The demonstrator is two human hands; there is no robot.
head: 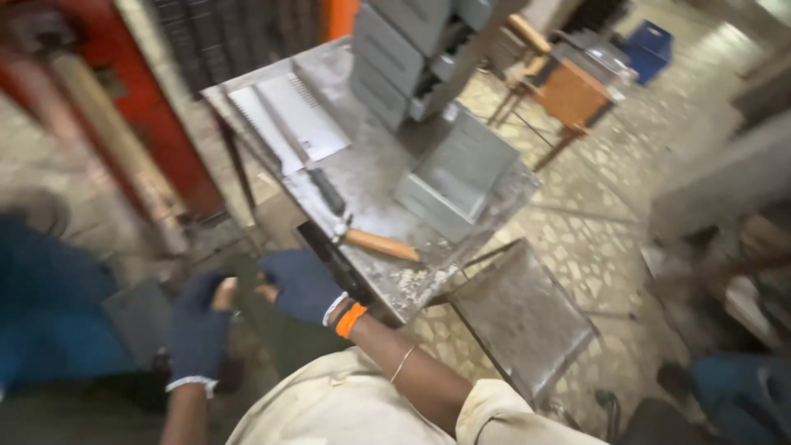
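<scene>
Beige sleeves (346, 404) fill the bottom edge, and from them two arms reach forward, both in dark blue gloves. Just ahead, the left hand (200, 330) is raised with its fingers curled, and the right hand (303, 284), its glove cuffed in orange and white, is bunched against it; the two touch at the fingertips, seemingly pinching a small pale thing (227, 292) between them, too blurred to name. Whether either hand is truly clamped on it, I cannot tell. Both hover just off the near corner of a scuffed metal worktop (375, 177). On that worktop, close to the right hand, lies a file with an orange wooden handle (381, 244), and beside it a long dark-handled tool (317, 177). Farther back rest a grey folded sheet-metal box (457, 169) and a flat pale sheet (288, 115). Beyond stands a stack of grey metal boxes (408, 49).
</scene>
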